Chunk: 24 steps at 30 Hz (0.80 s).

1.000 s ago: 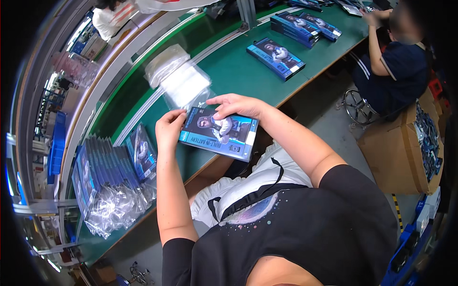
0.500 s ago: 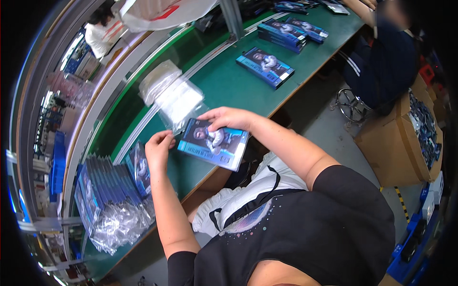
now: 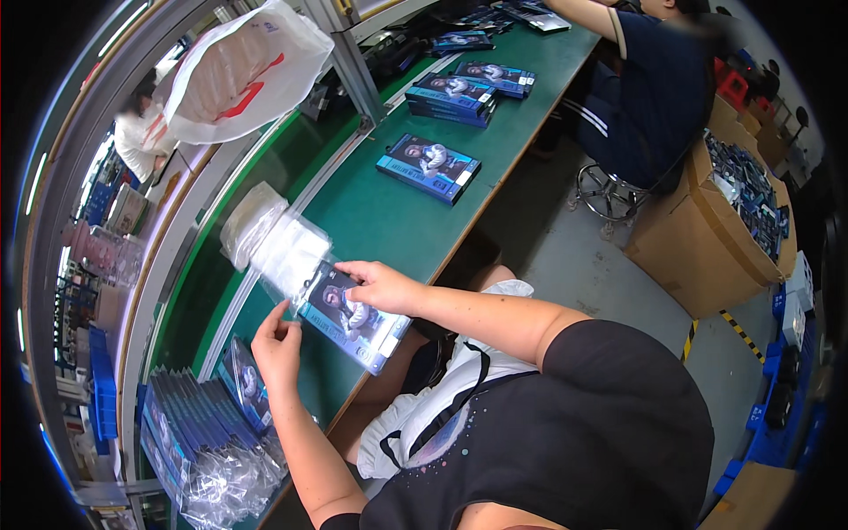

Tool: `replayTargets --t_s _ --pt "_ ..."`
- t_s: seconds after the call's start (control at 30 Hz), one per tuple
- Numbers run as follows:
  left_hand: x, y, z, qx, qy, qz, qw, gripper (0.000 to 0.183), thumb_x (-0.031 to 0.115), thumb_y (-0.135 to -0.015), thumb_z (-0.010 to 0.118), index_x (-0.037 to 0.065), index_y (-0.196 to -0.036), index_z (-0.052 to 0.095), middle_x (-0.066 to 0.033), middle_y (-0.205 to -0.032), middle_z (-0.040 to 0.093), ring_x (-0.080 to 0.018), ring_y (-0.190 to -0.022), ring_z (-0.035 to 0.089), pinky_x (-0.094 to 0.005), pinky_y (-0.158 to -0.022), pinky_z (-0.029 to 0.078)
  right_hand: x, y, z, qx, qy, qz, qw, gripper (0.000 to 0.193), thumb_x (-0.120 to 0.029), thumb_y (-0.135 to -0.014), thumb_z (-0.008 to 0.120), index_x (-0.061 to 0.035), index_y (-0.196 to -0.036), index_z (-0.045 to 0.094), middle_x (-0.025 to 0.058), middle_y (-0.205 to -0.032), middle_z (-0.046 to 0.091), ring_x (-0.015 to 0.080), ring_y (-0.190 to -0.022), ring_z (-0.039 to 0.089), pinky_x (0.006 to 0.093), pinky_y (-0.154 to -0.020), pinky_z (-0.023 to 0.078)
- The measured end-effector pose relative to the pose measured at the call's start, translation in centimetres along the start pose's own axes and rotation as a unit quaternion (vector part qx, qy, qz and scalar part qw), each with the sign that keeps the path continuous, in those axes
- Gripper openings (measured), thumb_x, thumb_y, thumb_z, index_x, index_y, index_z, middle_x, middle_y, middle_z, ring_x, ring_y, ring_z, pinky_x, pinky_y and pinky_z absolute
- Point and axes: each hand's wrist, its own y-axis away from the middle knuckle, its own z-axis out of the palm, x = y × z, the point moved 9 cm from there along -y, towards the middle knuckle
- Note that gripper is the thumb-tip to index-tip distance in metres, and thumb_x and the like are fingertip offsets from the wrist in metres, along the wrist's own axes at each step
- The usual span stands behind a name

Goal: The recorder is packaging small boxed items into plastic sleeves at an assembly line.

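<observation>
Right hand [image 3: 380,287] clasps a flat, blue-and-black printed rectangular box [image 3: 349,331], thumb on its face, left of and below the frame's centre. Left hand [image 3: 277,346] holds thumb and forefinger near each other at the box's left end; whether they pinch plastic, I cannot tell. Clear, flat plastic bags [image 3: 290,252] lie just above on the green desk [image 3: 351,208]. A stiff box corner could snag and tear such thin film; a loosened one-sided hold could drop the box over the desk's edge.

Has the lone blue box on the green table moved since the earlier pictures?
No: against the near edge of the green table, the lone blue box lies where it did; only the view shifted.
</observation>
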Motion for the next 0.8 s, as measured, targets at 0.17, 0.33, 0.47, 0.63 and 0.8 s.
replayTargets --t_s 0.17,0.33,0.47,0.63,0.8 --pt "1.7 1.2 2.1 -0.032 -0.093 0.085 0.991 0.038 -0.005 -0.078 0.058 0.000 -0.116 0.060 -0.0018 -0.071 0.056 -0.0067 -0.066 0.052 -0.0224 -0.063 0.044 1.0 -0.1 -0.4 0.018 -0.092 0.026 0.995 0.048 -0.001 -0.082 0.058 0.0091 -0.127 0.044 0.0138 -0.109 0.061 0.0156 -0.097 0.058 0.0269 -0.086 0.046" --pt "2.1 1.5 1.0 0.046 -0.098 0.115 0.988 0.037 -0.004 -0.075 0.058 0.000 -0.111 0.063 -0.0088 -0.074 0.060 -0.0136 -0.066 0.056 -0.0268 -0.065 0.046 0.7 1.5 -0.5 -0.023 -0.123 0.068 0.990 0.046 -0.001 -0.082 0.059 0.0101 -0.124 0.046 0.0129 -0.110 0.061 0.0163 -0.098 0.059 0.0272 -0.087 0.046" --pt "2.0 1.5 1.2 0.021 -0.106 0.068 0.992 0.037 -0.004 -0.074 0.057 -0.001 -0.111 0.062 -0.0083 -0.069 0.058 -0.0131 -0.063 0.055 -0.0273 -0.064 0.046 0.9 1.7 -0.8 -0.019 -0.106 0.056 0.993 0.048 -0.002 -0.082 0.059 0.0090 -0.126 0.044 0.0125 -0.108 0.061 0.0159 -0.097 0.058 0.0270 -0.086 0.046" --pt "2.6 1.5 1.0 0.034 -0.078 0.094 0.992 0.038 -0.002 -0.073 0.058 0.002 -0.110 0.063 -0.0084 -0.067 0.058 -0.0146 -0.063 0.056 -0.0278 -0.065 0.047 0.5 1.9 -0.8 0.013 -0.073 0.018 0.997 0.050 -0.003 -0.083 0.058 0.0072 -0.129 0.042 0.0131 -0.107 0.060 0.0160 -0.095 0.058 0.0274 -0.083 0.047" --pt "4.2 2.4 2.8 -0.040 -0.083 0.098 0.991 0.043 -0.002 -0.073 0.058 0.007 -0.115 0.062 -0.0088 -0.071 0.061 -0.0151 -0.065 0.058 -0.0282 -0.066 0.048 0.2 2.4 -1.5 0.048 -0.119 0.006 0.992 0.043 -0.004 -0.085 0.058 0.0076 -0.124 0.045 0.0141 -0.108 0.060 0.0161 -0.094 0.059 0.0271 -0.082 0.048"
